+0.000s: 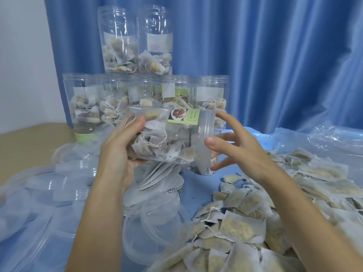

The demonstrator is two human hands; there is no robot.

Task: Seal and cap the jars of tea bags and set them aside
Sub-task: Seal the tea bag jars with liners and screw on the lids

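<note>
Left hand (125, 146) grips jar (167, 138) sideways, steadying it; right hand (231, 146), fingers spread, holds nothing, beside the cap (206, 138) for twisting.

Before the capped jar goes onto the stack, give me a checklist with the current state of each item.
1. Left hand grips the jar: ok.
2. Cap sits on the jar mouth: ok.
3. Cap screwed fully tight: cannot tell.
4. Seal under the cap: cannot tell, hidden.
5. Right hand has let go of the cap: not ok, thumb and fingers touch its rim.
6. Stack has a free spot on its upper row, right of the two jars: ok.
</note>
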